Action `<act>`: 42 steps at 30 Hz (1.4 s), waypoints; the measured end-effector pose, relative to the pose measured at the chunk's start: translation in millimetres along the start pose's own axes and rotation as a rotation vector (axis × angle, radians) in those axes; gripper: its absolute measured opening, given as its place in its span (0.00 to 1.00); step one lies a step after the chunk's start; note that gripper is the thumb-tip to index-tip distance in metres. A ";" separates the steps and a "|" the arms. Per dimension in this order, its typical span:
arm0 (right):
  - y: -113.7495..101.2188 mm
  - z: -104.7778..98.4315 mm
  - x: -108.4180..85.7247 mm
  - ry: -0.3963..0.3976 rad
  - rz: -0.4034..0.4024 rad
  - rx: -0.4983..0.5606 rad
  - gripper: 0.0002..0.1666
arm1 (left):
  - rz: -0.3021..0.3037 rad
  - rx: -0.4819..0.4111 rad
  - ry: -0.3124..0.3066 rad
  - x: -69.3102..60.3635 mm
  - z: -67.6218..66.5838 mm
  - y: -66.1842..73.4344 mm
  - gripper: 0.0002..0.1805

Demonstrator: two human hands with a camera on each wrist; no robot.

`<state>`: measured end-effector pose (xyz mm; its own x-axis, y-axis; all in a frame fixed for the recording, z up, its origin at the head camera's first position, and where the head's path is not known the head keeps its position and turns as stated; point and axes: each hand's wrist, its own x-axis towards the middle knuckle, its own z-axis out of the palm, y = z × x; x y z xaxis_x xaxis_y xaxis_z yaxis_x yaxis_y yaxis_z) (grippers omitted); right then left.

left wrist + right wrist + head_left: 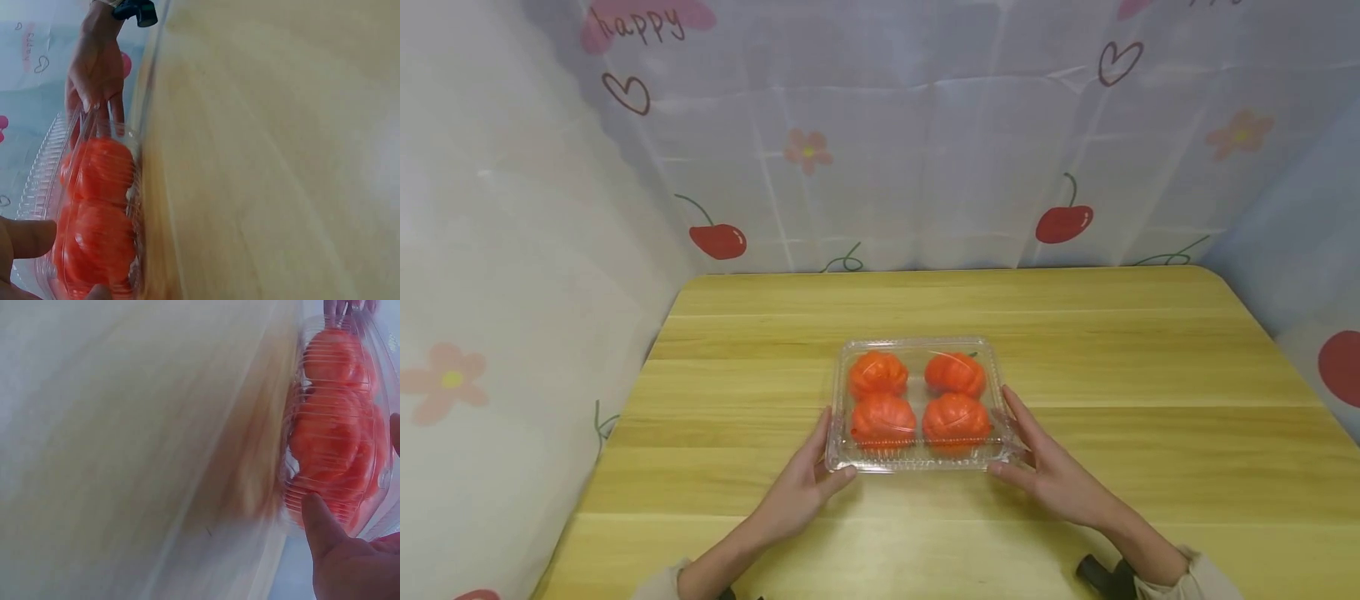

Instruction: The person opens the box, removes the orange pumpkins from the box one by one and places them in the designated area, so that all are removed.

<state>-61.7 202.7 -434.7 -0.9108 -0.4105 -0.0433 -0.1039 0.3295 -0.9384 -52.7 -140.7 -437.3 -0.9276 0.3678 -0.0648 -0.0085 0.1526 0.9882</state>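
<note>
A clear plastic clamshell box [917,462] with a closed lid holds several orange-red pumpkin-shaped items [883,421] in two rows. My left hand [797,492] grips the box's left side, thumb at the near corner and fingers along the side. At the opposite side my right hand [1060,479] holds the near right corner the same way. Through the clear wall the items [97,240] show in the left wrist view, with the right hand [97,75] at the far end. In the right wrist view the right thumb [322,525] presses the ribbed wall of the box [294,506].
The box is over a light wooden table [737,358]. Behind it hangs a pale curtain [910,167] printed with cherries, flowers and hearts, and similar cloth [512,250] covers the left side. Beside the right wrist is a black object [1105,575].
</note>
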 end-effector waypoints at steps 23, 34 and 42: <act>-1.9 2.4 1.0 -0.022 0.011 -0.043 0.58 | 0.018 -0.099 0.015 -5.7 0.4 -11.3 0.40; -3.1 2.0 0.9 -0.042 0.025 -0.017 0.57 | 0.020 -0.135 0.009 -4.6 1.8 -11.2 0.41; -3.6 3.7 -0.4 -0.030 0.023 0.004 0.58 | 0.031 -0.142 0.035 -4.7 3.7 -9.8 0.41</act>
<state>-59.5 198.6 -432.5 -0.9006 -0.4281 -0.0748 -0.0816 0.3356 -0.9385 -46.9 -140.5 -447.2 -0.9408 0.3376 -0.0313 -0.0298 0.0097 0.9995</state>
